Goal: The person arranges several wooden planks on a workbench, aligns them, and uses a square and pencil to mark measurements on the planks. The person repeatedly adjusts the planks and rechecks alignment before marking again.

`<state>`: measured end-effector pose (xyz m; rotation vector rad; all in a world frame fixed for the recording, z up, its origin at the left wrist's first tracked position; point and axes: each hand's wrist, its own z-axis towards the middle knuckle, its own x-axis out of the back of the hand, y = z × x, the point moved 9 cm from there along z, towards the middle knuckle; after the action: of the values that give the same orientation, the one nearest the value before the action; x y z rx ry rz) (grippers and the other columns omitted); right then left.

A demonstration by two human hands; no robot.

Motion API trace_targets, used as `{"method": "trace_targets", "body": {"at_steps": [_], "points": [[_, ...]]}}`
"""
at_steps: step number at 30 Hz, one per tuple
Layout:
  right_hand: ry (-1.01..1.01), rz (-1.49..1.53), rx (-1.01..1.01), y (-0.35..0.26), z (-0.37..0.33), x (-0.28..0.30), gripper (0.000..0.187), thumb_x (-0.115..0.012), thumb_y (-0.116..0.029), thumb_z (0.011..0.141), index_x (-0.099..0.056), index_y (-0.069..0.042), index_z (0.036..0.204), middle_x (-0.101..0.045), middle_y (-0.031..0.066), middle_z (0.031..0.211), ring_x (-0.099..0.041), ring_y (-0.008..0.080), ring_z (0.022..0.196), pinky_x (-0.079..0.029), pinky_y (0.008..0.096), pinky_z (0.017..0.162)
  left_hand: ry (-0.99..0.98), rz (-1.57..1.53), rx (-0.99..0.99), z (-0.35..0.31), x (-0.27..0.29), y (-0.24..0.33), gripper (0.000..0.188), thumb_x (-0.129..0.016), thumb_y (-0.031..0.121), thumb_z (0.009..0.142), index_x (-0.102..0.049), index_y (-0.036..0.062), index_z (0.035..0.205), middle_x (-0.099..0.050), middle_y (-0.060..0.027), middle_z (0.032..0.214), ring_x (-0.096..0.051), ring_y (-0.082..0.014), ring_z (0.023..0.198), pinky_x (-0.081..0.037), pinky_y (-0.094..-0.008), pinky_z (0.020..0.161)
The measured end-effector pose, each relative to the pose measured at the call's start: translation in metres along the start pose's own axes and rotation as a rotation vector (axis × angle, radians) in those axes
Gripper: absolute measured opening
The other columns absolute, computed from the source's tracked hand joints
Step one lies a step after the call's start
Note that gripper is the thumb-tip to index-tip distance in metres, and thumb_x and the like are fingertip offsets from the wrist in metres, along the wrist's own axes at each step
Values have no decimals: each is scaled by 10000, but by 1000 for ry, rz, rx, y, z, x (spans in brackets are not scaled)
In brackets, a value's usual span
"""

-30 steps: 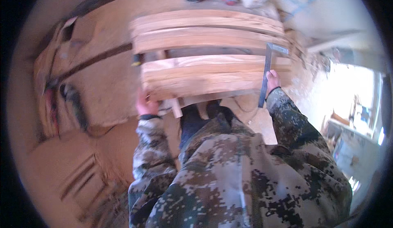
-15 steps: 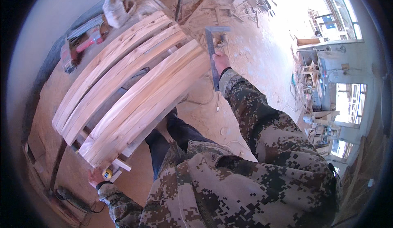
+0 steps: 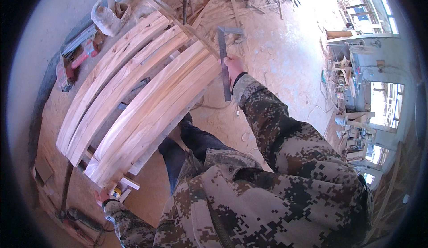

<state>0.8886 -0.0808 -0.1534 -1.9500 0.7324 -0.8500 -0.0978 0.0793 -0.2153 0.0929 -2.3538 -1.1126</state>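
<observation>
Several curved pale wooden slats [image 3: 156, 101] lie side by side across a low support at centre left. My right hand [image 3: 234, 67], by their far right end, is closed around the long arm of an L-shaped carpenter's square [image 3: 227, 87]. The square's short arm points right at the top. My left hand [image 3: 101, 196] is at the slats' near left end, its fingers small and partly hidden. Right beside it sits a yellow tape measure [image 3: 117, 191]; whether my hand grips it or only lies next to it, I cannot tell.
A red power tool [image 3: 67, 74] and a whitish bag [image 3: 107, 18] lie beyond the slats' left side. Wood scraps [image 3: 236, 9] litter the floor at the back. A dark tool with a cord [image 3: 84, 219] lies lower left. Benches and timber line the right wall [image 3: 383, 63].
My right hand has shifted slightly left with the carpenter's square, closer to the slats' end. The view has turned a little; my left hand stays at the near end beside the tape measure.
</observation>
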Motion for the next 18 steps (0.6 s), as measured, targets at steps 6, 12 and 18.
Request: {"method": "trace_targets", "body": {"at_steps": [6,12,18], "points": [[-74,71,-28,-6,-14,-6,199,-553,-150,960,-677,-17,881,-676,47,798,-584,140,679,-470,313,633,81,669,-232,-22,-13,35,484,-693,133,725,-653,-47,1172,-564,-86,763,-545,-204,727,-442,-351,669],[-44,125,19,-3,-12,-4,179,-618,-196,904,-671,-48,818,-600,7,708,-558,132,645,-462,351,601,117,877,-263,-59,-34,71,562,-728,241,715,-649,-52,1188,-587,-127,882,-567,-244,830,-452,-375,754],[-124,101,25,-12,-23,-6,231,-519,-241,980,-622,-64,872,-572,15,770,-557,152,685,-471,365,636,153,980,-245,-73,-34,90,653,-762,348,705,-646,-58,1203,-610,-169,1002,-590,-283,934,-461,-398,839]]}}
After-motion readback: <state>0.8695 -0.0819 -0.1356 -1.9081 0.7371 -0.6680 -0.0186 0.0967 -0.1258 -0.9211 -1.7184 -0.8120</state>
